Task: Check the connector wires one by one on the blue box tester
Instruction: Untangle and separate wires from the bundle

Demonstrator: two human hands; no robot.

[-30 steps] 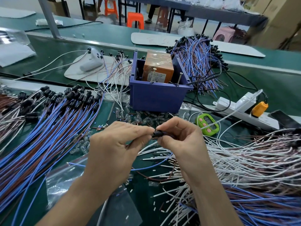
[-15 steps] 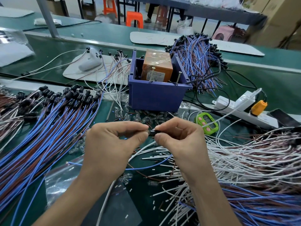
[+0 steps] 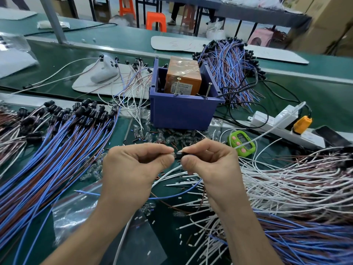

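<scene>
Pinches a small black connector (image 3: 179,155) at centre frame, thumb against forefinger of the left hand (image 3: 133,169) on one end and of the right hand (image 3: 208,165) on the other, likely to steady or seat it before testing (blue lead drooping toward lower centre). Holds it raised off the bench, just below the blue box tester (image 3: 181,111) at upper centre, apart from it yet within easy reach of the upright pins on its near rim. Flanked by a blue-and-brown bundle (image 3: 47,159) fanned at left and a white-sleeved pile (image 3: 296,178) at right, seemingly sorted either side.
</scene>
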